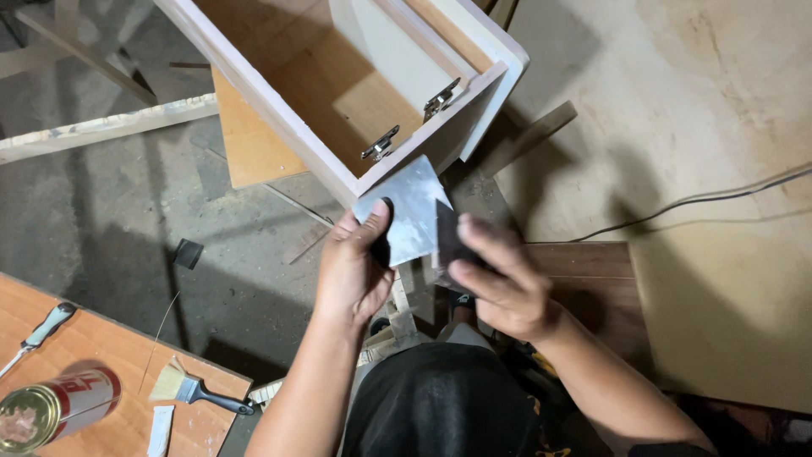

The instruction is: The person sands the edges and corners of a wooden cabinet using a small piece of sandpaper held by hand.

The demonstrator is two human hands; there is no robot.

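The left hand (pixel 355 258) pinches a grey metal sheet (pixel 410 211) flat against the white cabinet (pixel 279 118) corner, seemingly to steady it, while the right hand (pixel 495 279) grips a dark scraper (pixel 448 241) at its edge.

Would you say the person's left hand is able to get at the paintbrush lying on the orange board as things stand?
Probably not straight away. The left hand is gripping a pale metal sheet by the cabinet corner, so it is occupied. The paintbrush lies unobstructed on the orange board, down to that side.
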